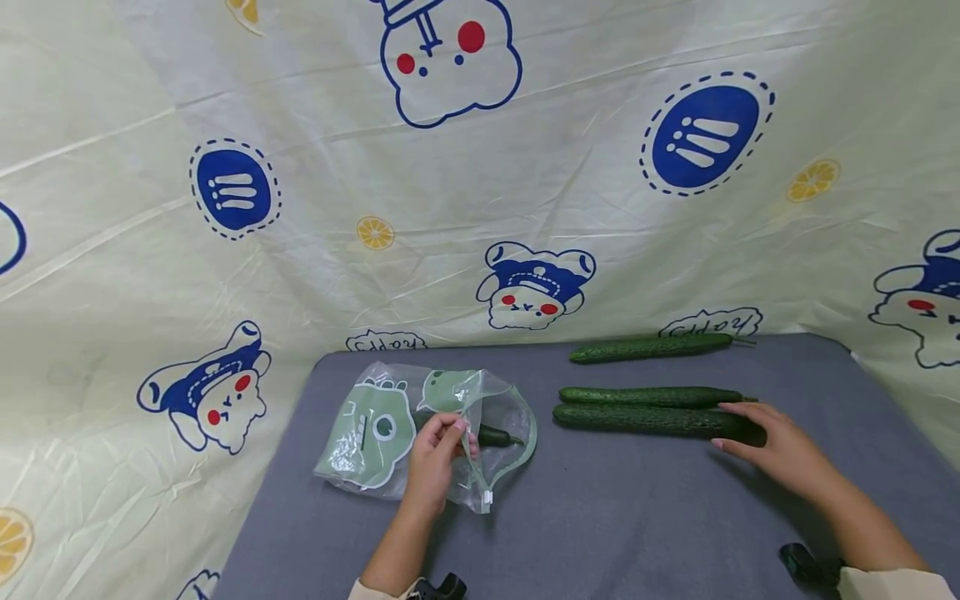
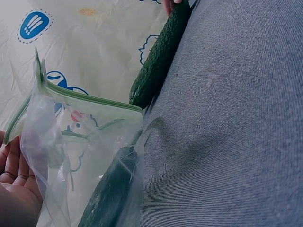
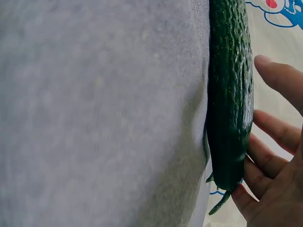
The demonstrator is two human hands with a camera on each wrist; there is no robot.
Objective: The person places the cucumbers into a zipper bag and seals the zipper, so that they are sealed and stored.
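My left hand (image 1: pixel 435 458) pinches the rim of a clear zip bag (image 1: pixel 330 458) with green cartoon prints and a green zip edge. Its mouth gapes to the right, and a cucumber (image 1: pixel 495 437) lies inside, partly hidden by the hand. In the left wrist view the bag (image 2: pixel 94 118) stands up, the cucumber (image 2: pixel 111 189) showing through it. At the right, my right hand (image 1: pixel 787 450) spans the end of the nearest loose cucumber (image 1: pixel 652 420). Its fingertips are right at the cucumber's side (image 3: pixel 232 94) in the right wrist view, fingers loosely extended.
A thinner cucumber (image 1: pixel 645 397) lies alongside the nearest one, and another (image 1: pixel 652 348) lies near the back edge. All are on a grey cloth-covered table (image 1: pixel 600 525). Behind it hangs a pale printed sheet (image 1: pixel 315 100). Dark wrist devices (image 1: pixel 806 567) sit on both wrists.
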